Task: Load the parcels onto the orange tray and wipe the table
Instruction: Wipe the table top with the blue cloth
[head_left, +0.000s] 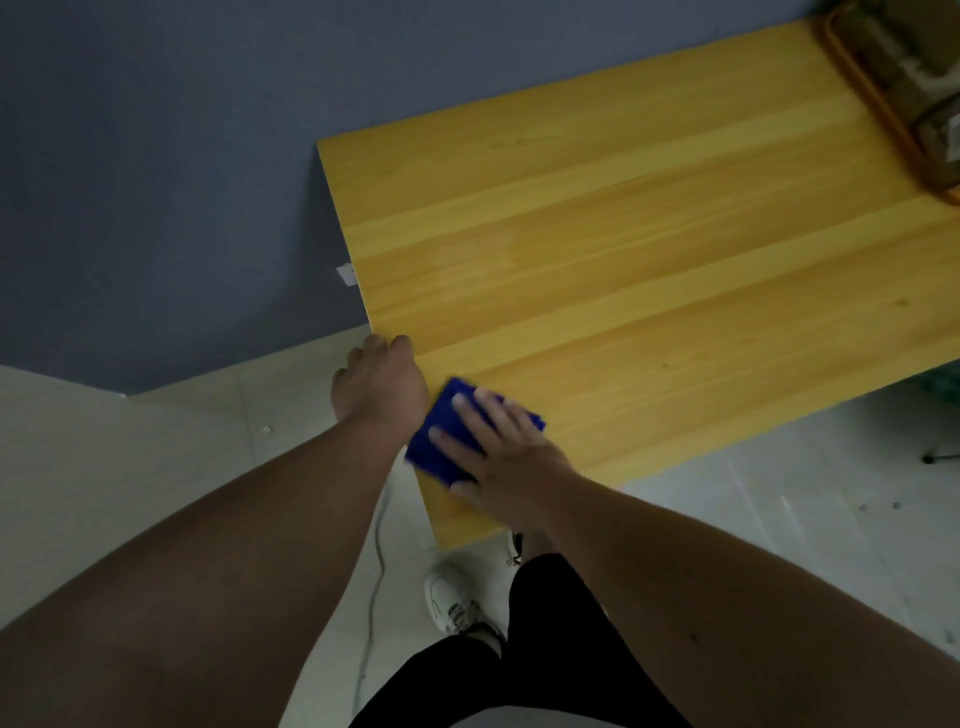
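Observation:
A folded blue cloth (441, 441) lies flat on the near left corner of the yellow wooden table (649, 249). My right hand (498, 457) presses down on the cloth with its fingers spread. At the table's left edge, just beside the cloth, my left hand (382, 382) curls its fingers over the rim. The orange tray (878, 98) sits at the far right corner, cut off by the frame. Brown parcels (904, 57) wrapped in tape rest inside it.
A blue-grey wall (156, 156) runs behind and left of the table. Pale floor tiles surround it, with a thin cable (376, 571) trailing down by my white shoe (452, 603). A dark stand foot (940, 457) shows at the right.

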